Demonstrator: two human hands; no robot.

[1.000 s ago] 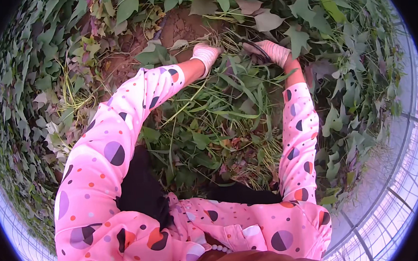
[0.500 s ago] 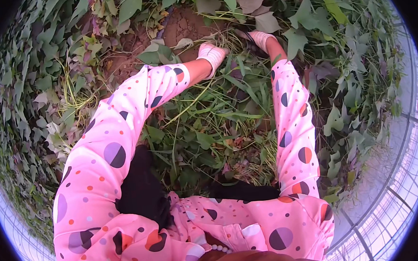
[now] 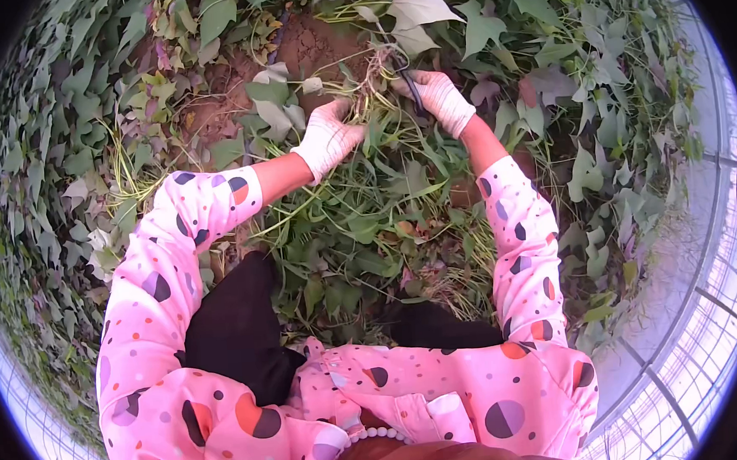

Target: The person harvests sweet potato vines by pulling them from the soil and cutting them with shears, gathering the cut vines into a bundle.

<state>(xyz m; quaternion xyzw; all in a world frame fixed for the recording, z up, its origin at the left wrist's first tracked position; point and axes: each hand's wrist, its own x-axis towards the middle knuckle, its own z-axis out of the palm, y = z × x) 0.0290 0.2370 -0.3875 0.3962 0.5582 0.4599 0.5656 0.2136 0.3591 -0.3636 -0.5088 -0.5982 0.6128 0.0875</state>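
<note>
My left hand [image 3: 327,140], in a pale glove, is closed around a bunch of leafy vines [image 3: 370,91] with tangled yellowish stems. To the right of that bunch my right hand [image 3: 438,101], gloved too, grips a narrow dark tool [image 3: 412,91]. The tool lies against the stems; leaves and fingers hide part of it, so I cannot make out its exact kind. Green grass and more vine leaves [image 3: 368,226] spread below both hands.
Dense broad-leaved vines [image 3: 68,139] cover the ground on the left and right. Bare reddish soil [image 3: 315,48] shows beyond my hands. A pale strip with a grid-like barrier [image 3: 681,379] curves along the right. My dark-clad knees [image 3: 235,331] are close below.
My left hand has shifted left and down, and my right hand slightly left and down. The vine bunch now stands more exposed between them, and the dark tool shows more clearly.
</note>
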